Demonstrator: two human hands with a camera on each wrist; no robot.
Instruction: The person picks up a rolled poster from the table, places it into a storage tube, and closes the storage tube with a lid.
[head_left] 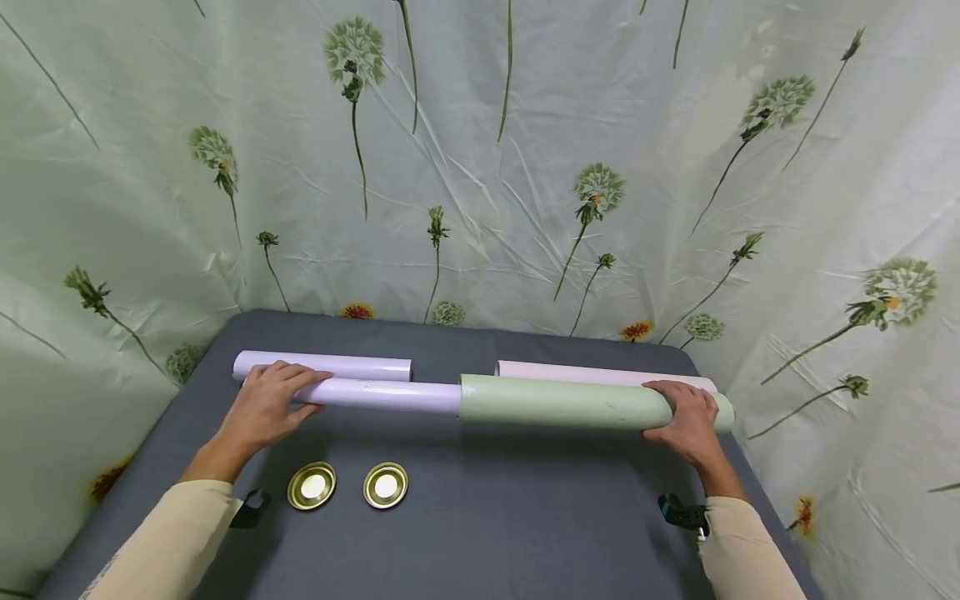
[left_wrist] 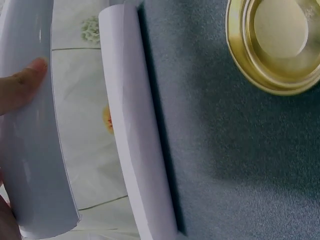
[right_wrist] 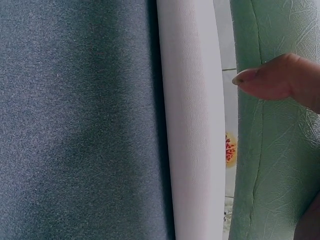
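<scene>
My left hand [head_left: 270,404] grips a glossy lavender tube [head_left: 397,396] near its left end, thumb on the near side and fingers over the top. With my right hand [head_left: 684,421] I hold a thicker pale green tube [head_left: 555,402] near its right end. Both tubes are level, in one line, raised above the table. The lavender tube's right end meets the green tube's left opening; how far inside it reaches is hidden. In the right wrist view the thumb presses the green tube [right_wrist: 270,160], which has a lengthwise seam. The left wrist view shows the lavender tube [left_wrist: 35,155] under the thumb.
Behind the held tubes, another lavender tube [head_left: 375,367] lies at the left and a pale pink tube [head_left: 540,370] at the right. Two round gold lids [head_left: 311,486] sit on the grey-covered table [head_left: 510,517]. A dandelion-patterned curtain [head_left: 480,167] surrounds the back and sides.
</scene>
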